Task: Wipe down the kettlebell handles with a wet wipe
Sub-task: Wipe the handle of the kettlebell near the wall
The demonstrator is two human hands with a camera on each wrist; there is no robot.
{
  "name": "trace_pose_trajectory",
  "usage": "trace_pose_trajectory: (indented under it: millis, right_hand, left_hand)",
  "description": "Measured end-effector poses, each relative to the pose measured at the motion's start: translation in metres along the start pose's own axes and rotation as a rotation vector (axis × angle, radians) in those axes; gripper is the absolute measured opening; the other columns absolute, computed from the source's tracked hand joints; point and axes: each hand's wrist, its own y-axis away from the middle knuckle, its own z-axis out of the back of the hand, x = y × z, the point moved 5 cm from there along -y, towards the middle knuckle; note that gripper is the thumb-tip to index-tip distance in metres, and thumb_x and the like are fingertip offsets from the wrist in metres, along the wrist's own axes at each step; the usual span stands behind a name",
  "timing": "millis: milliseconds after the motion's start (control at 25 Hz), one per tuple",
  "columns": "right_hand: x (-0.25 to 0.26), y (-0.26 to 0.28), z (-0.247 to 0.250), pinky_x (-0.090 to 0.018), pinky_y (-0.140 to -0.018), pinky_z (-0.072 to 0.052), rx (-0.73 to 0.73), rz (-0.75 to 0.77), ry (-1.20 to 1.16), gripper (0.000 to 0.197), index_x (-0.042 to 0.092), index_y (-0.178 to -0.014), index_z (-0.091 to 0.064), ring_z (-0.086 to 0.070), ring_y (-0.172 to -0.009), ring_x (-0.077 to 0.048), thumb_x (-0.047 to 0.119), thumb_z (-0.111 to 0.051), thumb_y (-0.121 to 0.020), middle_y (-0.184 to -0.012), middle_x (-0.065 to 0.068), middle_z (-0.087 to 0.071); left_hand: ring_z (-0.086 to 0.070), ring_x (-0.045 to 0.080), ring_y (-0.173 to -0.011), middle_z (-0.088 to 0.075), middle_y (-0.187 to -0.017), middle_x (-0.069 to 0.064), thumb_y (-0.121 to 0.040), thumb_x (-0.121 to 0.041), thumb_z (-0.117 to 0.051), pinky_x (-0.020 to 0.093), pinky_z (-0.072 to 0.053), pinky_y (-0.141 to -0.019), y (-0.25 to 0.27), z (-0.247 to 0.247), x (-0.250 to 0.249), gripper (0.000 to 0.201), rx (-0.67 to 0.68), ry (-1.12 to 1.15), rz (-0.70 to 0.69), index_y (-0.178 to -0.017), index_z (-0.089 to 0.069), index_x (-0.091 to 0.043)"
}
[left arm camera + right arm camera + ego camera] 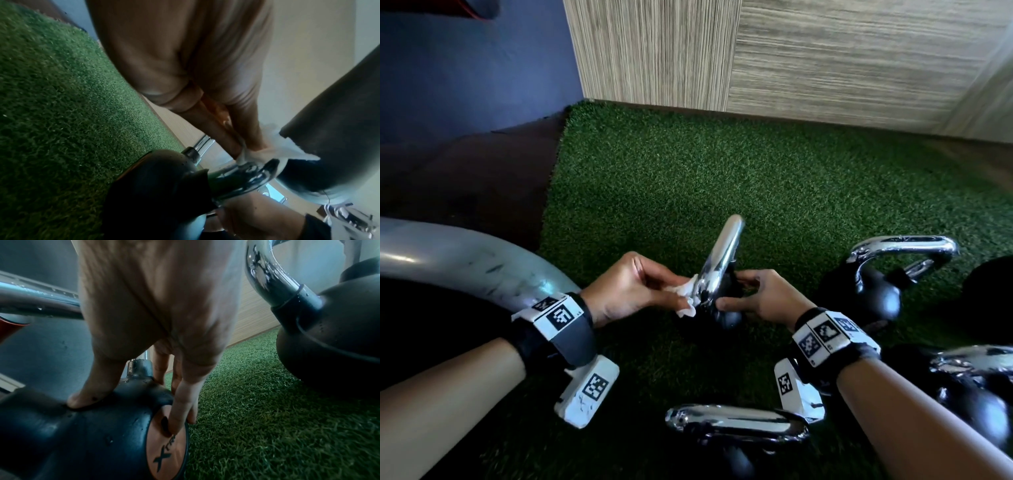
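the small kettlebell (724,301) sits tilted on the turf (688,178), chrome handle (722,253) up; left hand (633,287) pinches the wet wipe (686,298) against the handle base; right hand (763,298) clasps the black body; step in hand, by judgement: wiping this handle; next move calls for sliding the wipe up the chrome; only the right wrist view shows a fingertip (176,423) on the orange disc (164,449).

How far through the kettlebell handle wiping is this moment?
In hand: the left hand presses the wipe against the small kettlebell handle's base while the right hand steadies its body. Droplets on a neighbouring handle hint it was wiped; others can't be judged.
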Motion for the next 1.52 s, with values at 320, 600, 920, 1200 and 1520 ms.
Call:
trace_pose_trajectory:
  millis: [320, 600, 920, 1200, 1520]
  right_hand:
    - [-0.004, -0.004, 0.003, -0.041, -0.100, -0.056, -0.012, -0.086, 0.190, 0.090, 0.026, -0.120, -0.070, -0.072, -0.103, -0.008, 0.061, -0.095, -0.041, -0.111, 0.011, -0.077]
    - [0.119, 0.046, 0.039, -0.015, -0.068, -0.049, -0.043, 0.061, 0.696, 0.016, 0.020, -0.098, -0.076, -0.068, -0.079, -0.007, 0.025, -0.081, -0.084, -0.089, 0.008, -0.075]
    - [0.196, 0.085, -0.001, -0.046, -0.080, -0.064, -0.180, 0.518, -0.015, 0.037, 0.008, -0.108, -0.079, -0.078, -0.087, -0.026, 0.012, -0.088, -0.073, -0.101, -0.004, -0.080]
    - [0.174, 0.074, 0.004, -0.050, -0.083, -0.063, -0.270, 0.460, -0.216, 0.033, 0.004, -0.100, -0.076, -0.077, -0.089, -0.034, 0.003, -0.088, -0.070, -0.096, -0.013, -0.079]
    - [0.118, 0.044, 0.054, -0.031, -0.072, -0.062, -0.453, 0.194, -0.326, 0.030, 0.003, -0.099, -0.075, -0.076, -0.082, -0.024, -0.001, -0.085, -0.071, -0.091, -0.011, -0.078]
  left_hand:
    - [-0.066, -0.005, -0.067, -0.077, -0.073, -0.009, -0.070, 0.003, -0.087, 0.010, -0.049, -0.068, -0.004, -0.004, 0.025, 0.025, 0.006, -0.189, -0.051, -0.083, -0.081, -0.018]
    - [-0.064, 0.006, -0.055, -0.072, -0.064, -0.001, -0.060, -0.014, -0.088, 0.013, -0.052, -0.058, -0.008, 0.039, -0.021, 0.026, -0.340, 0.112, -0.090, -0.083, -0.075, -0.011]
    - [-0.067, 0.002, -0.065, -0.074, -0.070, -0.006, -0.030, -0.050, -0.101, 0.012, -0.053, -0.062, -0.018, 0.016, -0.055, 0.054, -0.131, 0.480, -0.182, -0.072, -0.081, -0.022]
    - [-0.068, 0.002, -0.078, -0.076, -0.086, -0.006, -0.057, -0.050, -0.092, 0.016, -0.054, -0.070, -0.027, 0.008, -0.058, 0.044, -0.041, 0.429, -0.184, -0.091, -0.082, -0.024]
    - [-0.071, 0.017, -0.096, -0.079, -0.103, 0.005, -0.090, 0.014, -0.059, 0.026, -0.055, -0.078, -0.036, 0.013, -0.036, 0.041, -0.116, 0.112, -0.091, -0.115, -0.062, -0.019]
